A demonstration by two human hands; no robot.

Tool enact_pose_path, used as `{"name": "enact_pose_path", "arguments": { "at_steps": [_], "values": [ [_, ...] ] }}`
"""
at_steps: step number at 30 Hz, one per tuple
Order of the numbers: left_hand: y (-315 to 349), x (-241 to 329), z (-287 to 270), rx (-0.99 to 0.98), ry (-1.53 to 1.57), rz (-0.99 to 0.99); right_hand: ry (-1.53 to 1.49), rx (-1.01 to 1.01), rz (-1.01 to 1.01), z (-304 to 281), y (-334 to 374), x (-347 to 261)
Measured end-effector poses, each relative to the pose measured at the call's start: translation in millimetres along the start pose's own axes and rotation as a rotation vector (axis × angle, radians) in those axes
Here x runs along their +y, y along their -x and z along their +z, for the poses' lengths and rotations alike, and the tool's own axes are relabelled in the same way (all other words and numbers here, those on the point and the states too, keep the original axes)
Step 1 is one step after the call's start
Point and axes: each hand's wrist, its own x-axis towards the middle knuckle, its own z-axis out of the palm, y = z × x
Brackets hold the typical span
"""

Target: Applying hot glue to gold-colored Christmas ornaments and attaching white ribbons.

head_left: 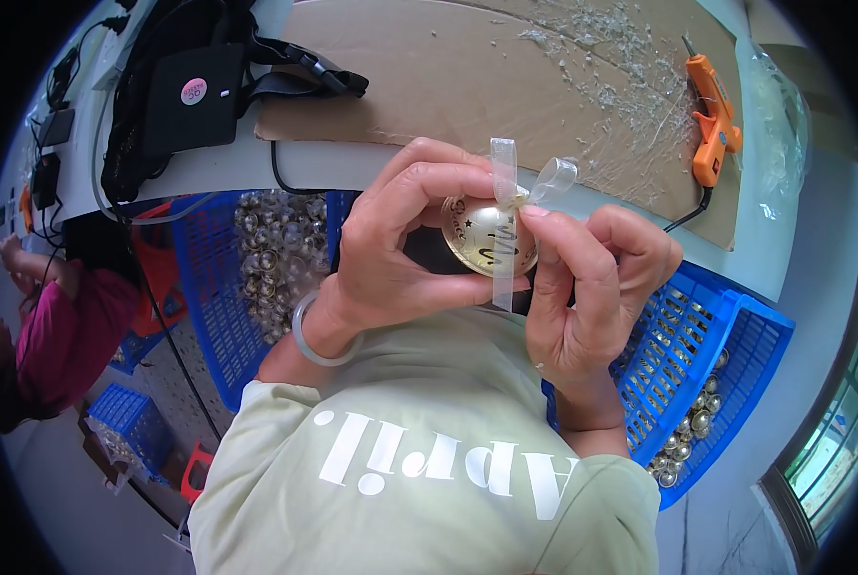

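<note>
Above my lap, my left hand curls around a shiny gold round ornament with dark printed lettering, bell-like in shape. A sheer whitish ribbon with a bow loop is fixed at its upper part, and one tail hangs down across the front. My right hand is closed, with thumb and forefinger pinching at the base of the bow on the ornament's right side. The exact bit between those fingertips is partly hidden.
A cardboard sheet strewn with glue strings covers the table; an orange glue gun lies on its right. Blue baskets with shiny round ornaments flank me. A black bag lies upper left. Another person sits at far left.
</note>
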Motion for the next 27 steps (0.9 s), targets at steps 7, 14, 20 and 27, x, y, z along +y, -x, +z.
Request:
{"name": "enact_pose_path", "arguments": {
  "at_steps": [7,14,20,27],
  "values": [
    [-0.6,-3.1,1.2,0.080,-0.016,0.038,0.022,-0.013,-0.013,0.1,-3.6,-2.2],
    [3.3,1.8,-5.2,-0.011,-0.009,-0.020,0.011,-0.016,-0.017,-1.8,-3.6,-5.6],
    [3.5,2.0,-4.2,-0.009,-0.031,0.005,0.014,-0.037,-0.025,-1.5,-2.9,-6.0],
    [4.0,0.0,-2.6,0.061,-0.086,0.042,0.084,-0.070,-0.058,-3.0,-3.5,-6.3]
  ]
}}
